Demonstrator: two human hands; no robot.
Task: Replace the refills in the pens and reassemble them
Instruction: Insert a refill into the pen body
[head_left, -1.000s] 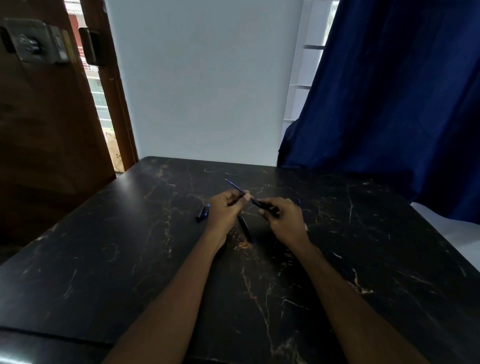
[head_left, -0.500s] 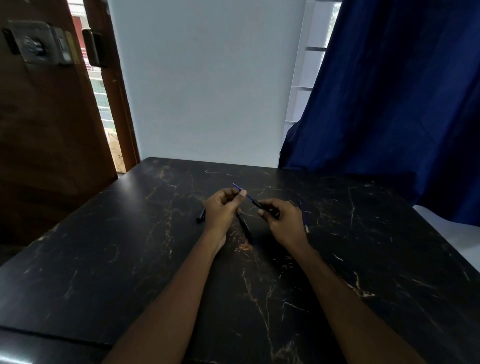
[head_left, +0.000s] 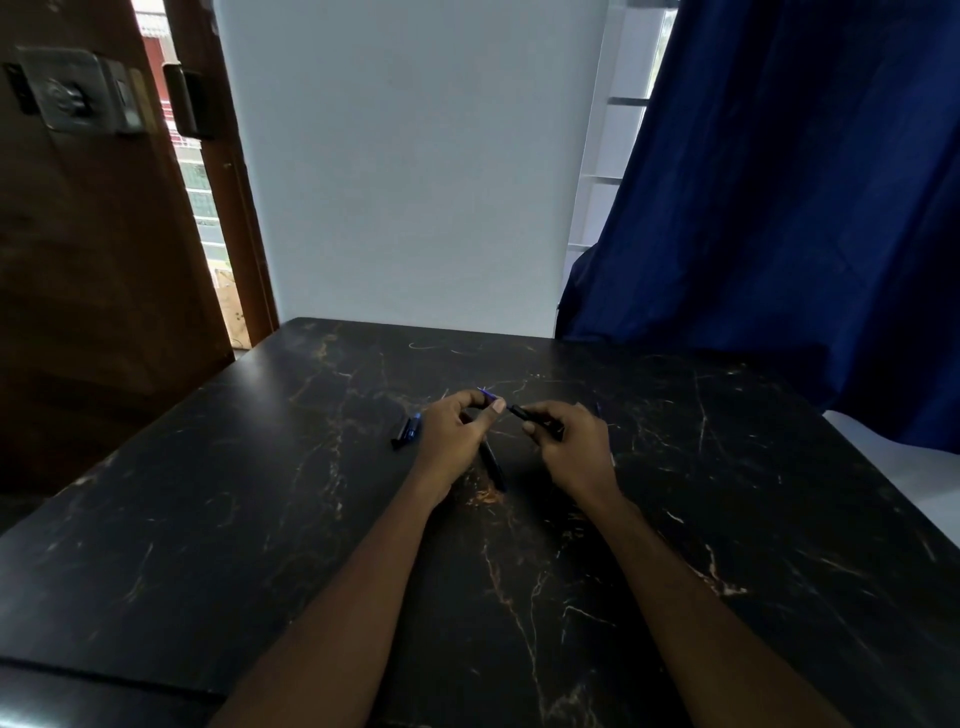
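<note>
Head view is showing the job partway through. The left hand is pinching a thin blue refill between thumb and forefinger. The right hand is grasping a dark barrel, whose end is pointing at the left grip across a small gap. The refill is sitting outside the barrel, so I judge this one is not yet reassembled. Another dark pen is lying on the bench just below and between the grips. A blue-and-black piece is lying just left of the left grip. Whether those two are finished, I cannot tell.
</note>
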